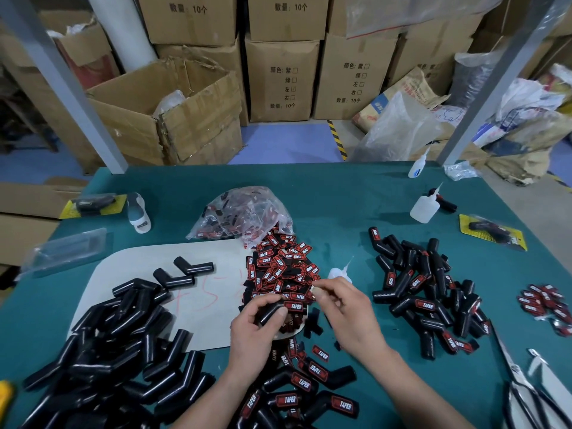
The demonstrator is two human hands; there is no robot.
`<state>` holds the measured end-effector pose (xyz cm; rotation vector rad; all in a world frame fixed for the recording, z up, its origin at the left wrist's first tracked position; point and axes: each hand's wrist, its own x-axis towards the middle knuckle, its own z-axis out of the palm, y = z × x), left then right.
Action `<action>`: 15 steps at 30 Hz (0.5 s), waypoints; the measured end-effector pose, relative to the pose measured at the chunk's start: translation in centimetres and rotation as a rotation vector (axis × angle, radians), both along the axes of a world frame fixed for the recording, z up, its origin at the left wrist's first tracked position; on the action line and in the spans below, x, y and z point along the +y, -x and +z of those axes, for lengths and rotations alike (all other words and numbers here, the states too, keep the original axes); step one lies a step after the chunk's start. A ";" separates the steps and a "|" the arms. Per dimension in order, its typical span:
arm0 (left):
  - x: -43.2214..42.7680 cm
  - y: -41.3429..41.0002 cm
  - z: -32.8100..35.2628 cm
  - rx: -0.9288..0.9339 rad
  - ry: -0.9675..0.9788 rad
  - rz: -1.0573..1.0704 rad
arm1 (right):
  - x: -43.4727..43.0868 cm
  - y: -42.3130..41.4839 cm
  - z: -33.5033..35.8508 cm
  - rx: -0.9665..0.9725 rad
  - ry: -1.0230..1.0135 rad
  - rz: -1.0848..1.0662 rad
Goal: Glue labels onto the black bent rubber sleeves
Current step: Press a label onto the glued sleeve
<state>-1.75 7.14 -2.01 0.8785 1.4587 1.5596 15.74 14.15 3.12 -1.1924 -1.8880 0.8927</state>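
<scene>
My left hand (260,326) grips a black bent rubber sleeve (271,312) that carries a red and black "TAPER" label (294,305) on its upper arm. My right hand (346,311) hovers just right of it, thumb and forefinger pinched together at the near edge of the loose label pile (284,267); I cannot tell if they hold a label. Unlabelled sleeves (108,345) are heaped at the left. Labelled sleeves lie in a pile on the right (430,292) and near my wrists (297,394). A small glue bottle (340,272) stands behind my right hand.
A plastic bag of labels (244,215) lies behind the pile. Two more glue bottles (425,205) (418,168) stand at the back right. Scissors (523,385) lie at the right front edge. A few loose labels (548,305) sit far right. Cardboard boxes (173,109) stand beyond the table.
</scene>
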 end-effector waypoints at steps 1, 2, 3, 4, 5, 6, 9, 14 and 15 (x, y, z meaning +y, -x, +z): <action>0.1 0.1 0.0 -0.010 0.012 0.016 | -0.1 0.1 -0.1 0.029 0.110 -0.025; 0.1 0.2 0.0 -0.028 0.020 0.030 | -0.2 0.2 -0.2 0.061 0.209 -0.023; 0.1 0.3 0.0 -0.045 0.020 0.042 | -0.3 0.3 -0.5 0.103 0.305 -0.001; 0.2 0.3 0.1 -0.058 0.015 0.051 | -0.4 0.5 -0.7 0.152 0.389 0.028; 0.2 0.3 0.1 -0.063 0.006 0.057 | -0.5 0.6 -0.9 0.201 0.459 0.057; 0.2 0.3 0.2 -0.053 -0.004 0.057 | -0.6 0.8 -1.2 0.237 0.504 0.078; 0.1 0.1 0.0 0.017 -0.040 0.036 | -1.0 1.3 -2.1 0.267 0.547 0.076; -0.1 -0.1 -0.1 0.021 -0.083 0.012 | -1.3 1.8 -3.2 0.347 0.596 0.032; -0.1 -0.2 0.0 -0.004 -0.091 -0.005 | -1.3 1.8 -3.2 0.357 0.590 0.030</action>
